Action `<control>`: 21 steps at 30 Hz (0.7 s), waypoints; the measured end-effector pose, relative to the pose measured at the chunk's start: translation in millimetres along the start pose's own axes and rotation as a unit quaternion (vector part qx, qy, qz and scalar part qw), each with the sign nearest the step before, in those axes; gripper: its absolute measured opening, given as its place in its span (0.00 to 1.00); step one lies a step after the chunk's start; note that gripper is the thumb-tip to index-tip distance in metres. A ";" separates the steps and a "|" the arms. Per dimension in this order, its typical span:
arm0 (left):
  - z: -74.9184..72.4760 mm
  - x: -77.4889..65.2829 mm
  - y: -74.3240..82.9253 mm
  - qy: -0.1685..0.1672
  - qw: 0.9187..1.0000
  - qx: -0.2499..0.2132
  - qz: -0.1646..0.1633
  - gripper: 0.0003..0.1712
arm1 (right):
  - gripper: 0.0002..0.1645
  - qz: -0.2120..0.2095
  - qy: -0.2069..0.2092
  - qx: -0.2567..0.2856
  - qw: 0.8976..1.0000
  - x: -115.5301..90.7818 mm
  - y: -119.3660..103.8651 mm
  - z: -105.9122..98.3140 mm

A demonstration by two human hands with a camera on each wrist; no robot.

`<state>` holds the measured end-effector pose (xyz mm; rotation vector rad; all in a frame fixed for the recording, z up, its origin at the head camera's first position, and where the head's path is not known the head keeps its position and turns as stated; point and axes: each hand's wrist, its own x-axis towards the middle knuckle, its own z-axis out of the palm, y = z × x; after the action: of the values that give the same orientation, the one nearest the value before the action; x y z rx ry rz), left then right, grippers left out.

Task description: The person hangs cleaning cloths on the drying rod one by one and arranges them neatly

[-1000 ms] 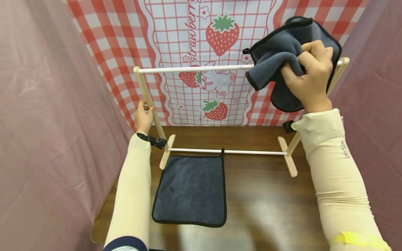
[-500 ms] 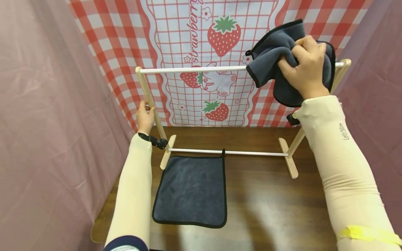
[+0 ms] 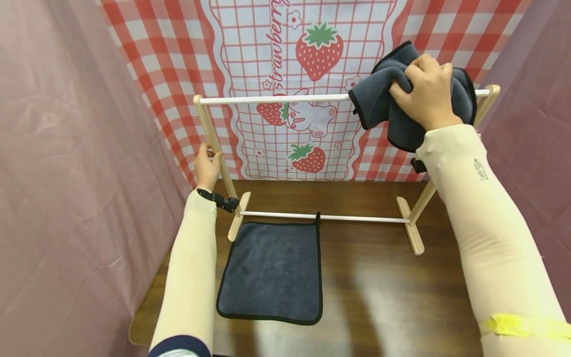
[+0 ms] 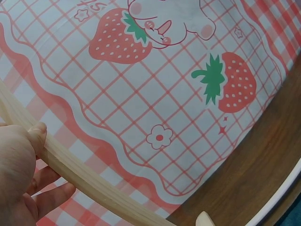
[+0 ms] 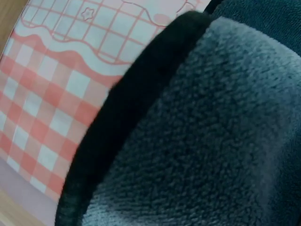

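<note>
My right hand (image 3: 426,94) grips a bunched dark grey towel (image 3: 406,129) with black edging, at the right part of the rack's white top bar (image 3: 276,99). The towel hides that stretch of the bar and fills most of the right wrist view. On the left, my left hand (image 3: 207,166) holds the rack's wooden left post (image 3: 206,119), thumb on one side and fingers behind, as the left wrist view also shows. A second grey towel (image 3: 272,272) lies flat on the wooden table, its black loop reaching the white lower bar (image 3: 357,217).
The right post (image 3: 484,106) stands partly behind the towel and right sleeve; its foot (image 3: 410,225) rests on the table (image 3: 383,287). Behind the rack hangs a checked strawberry cloth (image 3: 318,54). Pink curtains (image 3: 89,148) close off both sides.
My right hand has moved left and slightly down with the bunched towel, and the towel's upper corner has dropped. The left hand keeps its hold on the post.
</note>
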<state>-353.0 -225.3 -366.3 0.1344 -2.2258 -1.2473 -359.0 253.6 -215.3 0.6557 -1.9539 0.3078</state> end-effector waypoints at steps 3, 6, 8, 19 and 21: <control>0.2 -0.1 0.3 -0.002 1.000 0.001 0.000 0.14 | 0.23 0.006 -0.021 -0.006 1.000 1.2 0.5 -1.7; 0.6 -0.3 0.2 0.001 1.000 0.005 0.002 0.14 | 0.22 0.033 -0.054 -0.009 0.998 2.9 -0.5 -3.1; 0.9 -0.7 0.0 0.002 1.000 0.008 0.000 0.15 | 0.22 0.061 -0.084 -0.009 0.995 3.3 -1.0 -3.8; 2.4 -2.0 0.9 0.003 1.000 -0.001 -0.006 0.14 | 0.27 0.134 -0.177 -0.006 0.975 -0.5 2.2 -5.5; 2.5 -2.5 1.5 0.005 1.000 -0.001 -0.006 0.15 | 0.28 0.138 -0.186 -0.005 0.973 -0.6 2.1 -5.7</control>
<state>-352.0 -221.7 -367.2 0.1521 -2.2178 -1.2534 -355.7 258.2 -213.1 0.4555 -2.4129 0.3645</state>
